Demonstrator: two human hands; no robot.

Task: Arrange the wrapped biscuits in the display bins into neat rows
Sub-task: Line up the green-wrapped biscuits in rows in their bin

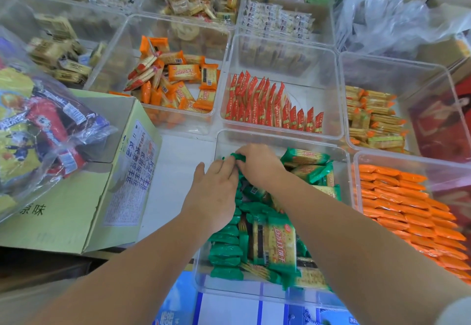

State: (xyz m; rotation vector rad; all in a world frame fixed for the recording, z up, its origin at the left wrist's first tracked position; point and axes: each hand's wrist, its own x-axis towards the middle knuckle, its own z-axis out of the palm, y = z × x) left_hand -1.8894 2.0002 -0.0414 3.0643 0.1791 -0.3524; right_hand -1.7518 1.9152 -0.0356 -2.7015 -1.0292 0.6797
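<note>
Green packs (275, 243): wrapped biscuits, green foil w/ yellow cracker print; lying in nearest clear bin (280, 137), centre-bottom of view.
Left side of bin: packs standing on edge in a row along the left wall, running front to back.
Right side of bin: packs lying loose & flat, some overlapping, a few pointing diff. ways.
One green pack (239, 157): sitting up at far-left corner of bin, btwn both hands.
Right hand (260, 164): reaching over the bin, fingers curling down, pinching that pack at its top.
Left hand (216, 189): hovering over the row, fingers bending slightly, tips touching the same pack; gripping or only touching, can't tell.
Red packs (267, 105): standing in neat rows in the bin just behind.
Orange packs (407, 205): lying in tidy rows in bin to the right.
Orange jumble (178, 80): lying mixed up in bin behind-left.
Cardboard box (76, 210): sitting left of the bin, a plastic bag (38, 131) of snacks resting on it.
</note>
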